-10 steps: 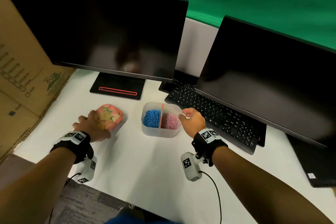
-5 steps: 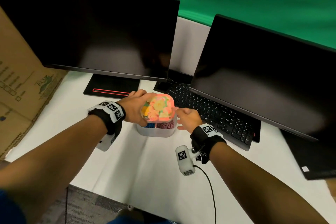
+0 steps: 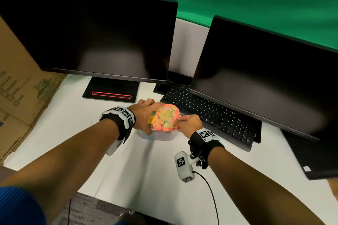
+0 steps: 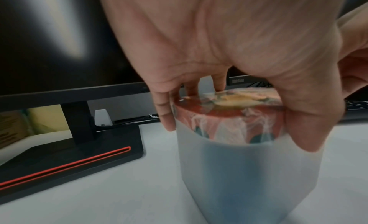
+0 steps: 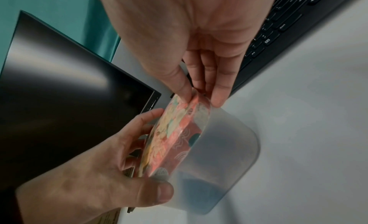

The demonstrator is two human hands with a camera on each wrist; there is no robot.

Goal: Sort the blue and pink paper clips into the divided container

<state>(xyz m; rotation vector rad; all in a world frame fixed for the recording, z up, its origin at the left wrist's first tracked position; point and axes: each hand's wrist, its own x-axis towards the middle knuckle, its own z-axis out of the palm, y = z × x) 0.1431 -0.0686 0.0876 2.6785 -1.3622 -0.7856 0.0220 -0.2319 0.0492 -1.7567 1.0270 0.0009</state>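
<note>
My left hand (image 3: 144,115) grips the round lid w/ a pink-orange floral print (image 3: 163,118) from its left side, thumb on the near edge, fingers curled over the far edge. My right hand (image 3: 190,124) pinches the lid's right rim btwn thumb & fingertips (image 5: 219,100). The lid sits on top of the frosted translucent plastic divided container (image 3: 157,136), which stands on the white desk (image 3: 146,170), near centre, just near of the black keyboard (image 3: 210,115). Thru the frosted wall in the left wrist view I see a blurry blue mass low down, the blue paper clips (image 4: 239,196); pink ones can't be made out. Two dark monitors (image 3: 91,38) stand at the far side, a cardboard box (image 3: 20,82) at the left.
</note>
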